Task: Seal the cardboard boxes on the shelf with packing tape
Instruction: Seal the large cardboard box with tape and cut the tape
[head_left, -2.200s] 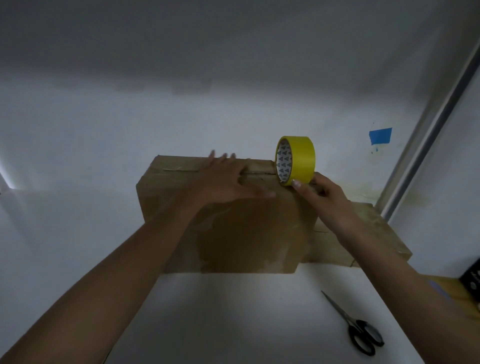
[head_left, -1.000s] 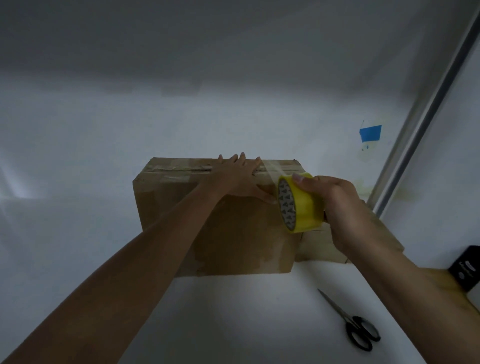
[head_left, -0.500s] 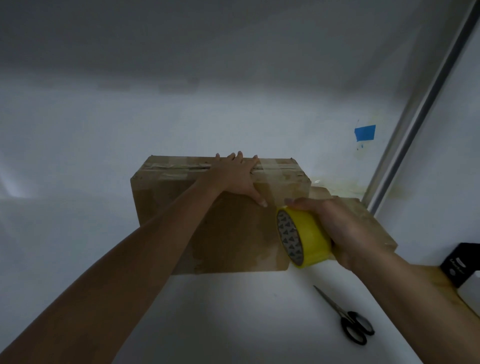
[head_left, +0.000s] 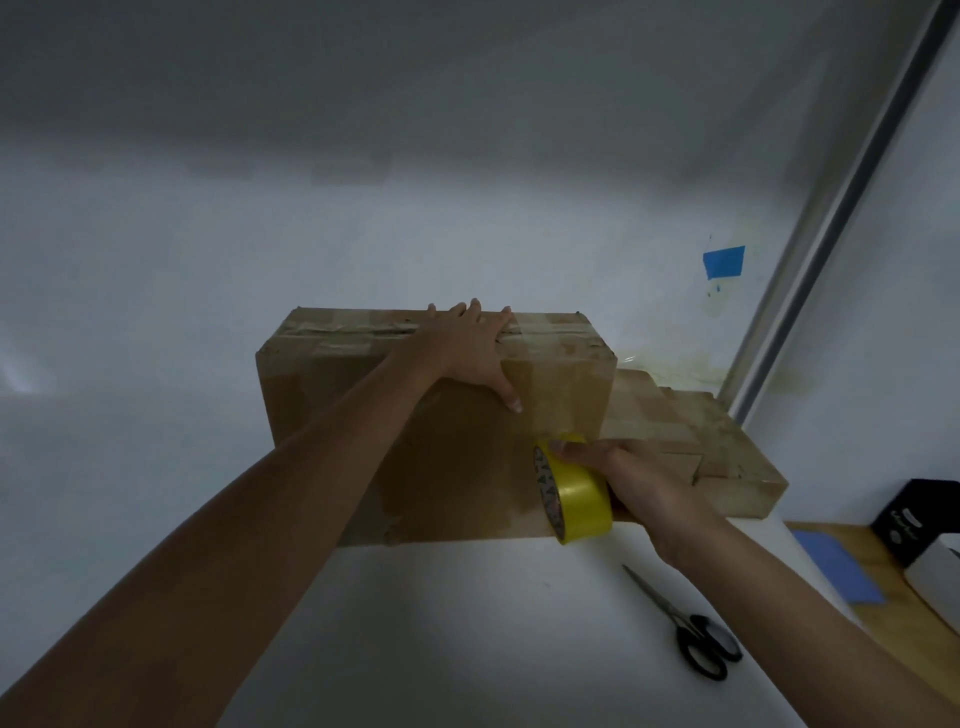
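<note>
Tension matters: our right hand (head_left: 639, 483) grips the yellow roll of packing tape (head_left: 576, 493) low against the front of the big brown cardboard box (head_left: 322, 395) on the white shelf (head_left: 441, 623); our flat, open left hand (head_left: 467, 353) pins the top seam. We should pull straight down, taut.

Left arm reaching forward, left hand (head_left: 467, 353) lying flat, fingers straight, thumb spread, pressing on box (head_left: 322, 405) top edge. Right arm extending alongside, right hand (head_left: 639, 483) curling round tape roll (head_left: 579, 493), gripping it.
</note>
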